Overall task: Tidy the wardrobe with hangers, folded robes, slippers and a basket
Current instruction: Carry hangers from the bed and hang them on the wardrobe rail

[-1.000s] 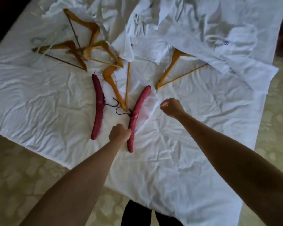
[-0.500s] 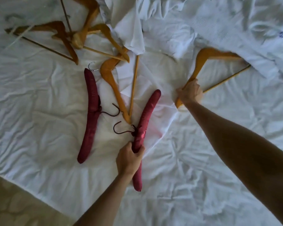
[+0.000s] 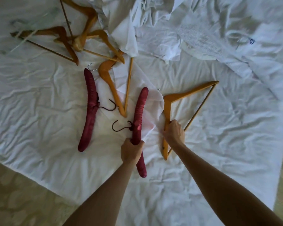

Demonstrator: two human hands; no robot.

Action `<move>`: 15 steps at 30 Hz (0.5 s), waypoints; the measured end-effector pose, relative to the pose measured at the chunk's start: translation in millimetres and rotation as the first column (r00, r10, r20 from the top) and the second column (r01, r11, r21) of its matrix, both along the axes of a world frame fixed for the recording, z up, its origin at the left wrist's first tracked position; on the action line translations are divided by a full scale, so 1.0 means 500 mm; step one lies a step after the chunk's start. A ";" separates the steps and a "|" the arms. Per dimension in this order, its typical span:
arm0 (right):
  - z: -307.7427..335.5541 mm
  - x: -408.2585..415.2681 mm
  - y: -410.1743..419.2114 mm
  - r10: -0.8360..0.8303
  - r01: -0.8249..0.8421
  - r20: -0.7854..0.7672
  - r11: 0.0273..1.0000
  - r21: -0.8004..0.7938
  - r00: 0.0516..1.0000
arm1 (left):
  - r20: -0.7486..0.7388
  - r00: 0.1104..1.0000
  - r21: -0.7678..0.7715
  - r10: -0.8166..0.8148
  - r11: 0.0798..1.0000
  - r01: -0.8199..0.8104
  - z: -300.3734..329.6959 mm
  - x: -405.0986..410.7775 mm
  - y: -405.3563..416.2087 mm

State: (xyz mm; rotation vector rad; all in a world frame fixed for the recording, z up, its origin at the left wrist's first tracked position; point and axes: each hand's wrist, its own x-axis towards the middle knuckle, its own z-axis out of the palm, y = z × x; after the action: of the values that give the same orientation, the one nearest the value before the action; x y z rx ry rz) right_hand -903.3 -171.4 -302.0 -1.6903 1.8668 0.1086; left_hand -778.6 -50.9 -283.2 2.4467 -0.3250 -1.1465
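Note:
My left hand grips the lower part of a red padded hanger that lies on the white sheet. My right hand grips one arm of a wooden hanger with a crossbar, just right of the red one. A second red padded hanger lies to the left, apart from both hands. Another wooden hanger lies between the two red ones. Crumpled white robes cover the far right of the bed.
A tangle of wooden hangers lies at the far left of the bed. A thin white cloth sits under the gripped red hanger. Patterned carpet shows past the sheet's near left edge and at the right edge.
My right hand took hold of the wooden hanger and pulled it out from under the robes toward me. My left hand closed on the red padded hanger.

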 end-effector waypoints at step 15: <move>0.482 -0.085 0.212 -0.215 0.170 0.580 0.977 0.132 0.785 | -0.481 0.866 -0.251 0.136 0.925 -0.285 0.432 0.013 0.114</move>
State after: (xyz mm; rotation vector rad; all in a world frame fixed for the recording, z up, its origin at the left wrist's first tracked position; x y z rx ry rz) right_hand -945.9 -65.4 -61.0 -1.2684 1.5106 -0.3939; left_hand -772.0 6.1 -67.3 1.8142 -0.0773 -1.4013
